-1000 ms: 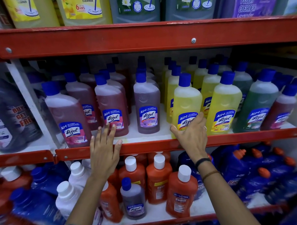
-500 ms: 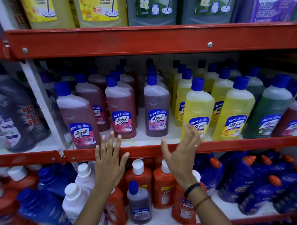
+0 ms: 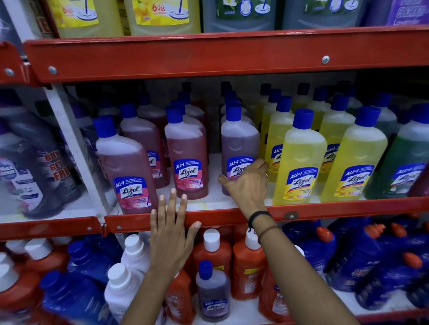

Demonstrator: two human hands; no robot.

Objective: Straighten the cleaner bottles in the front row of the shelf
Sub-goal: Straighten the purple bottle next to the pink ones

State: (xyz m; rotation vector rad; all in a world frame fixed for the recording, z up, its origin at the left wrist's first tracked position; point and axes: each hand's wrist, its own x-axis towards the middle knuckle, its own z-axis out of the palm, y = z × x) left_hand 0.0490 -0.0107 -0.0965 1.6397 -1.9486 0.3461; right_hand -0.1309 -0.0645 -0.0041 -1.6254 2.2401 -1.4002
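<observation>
The middle shelf carries a front row of blue-capped cleaner bottles. From the left: a pink bottle leaning to the left, an upright pink bottle, a purple bottle, two yellow bottles and a green bottle. My right hand wraps the base of the purple bottle, thumb on its left side and fingers on its right. My left hand lies flat and open against the red front rail, just below the two pink bottles, holding nothing.
More bottles stand in rows behind the front one. Large jugs fill the top shelf. Orange, white and blue bottles crowd the lower shelf under my arms. A white upright separates a left bay of dark bottles.
My right hand has left the yellow bottle, moved left and closed around the base of the purple bottle. My left hand stays flat at the rail. The view has shifted slightly left.
</observation>
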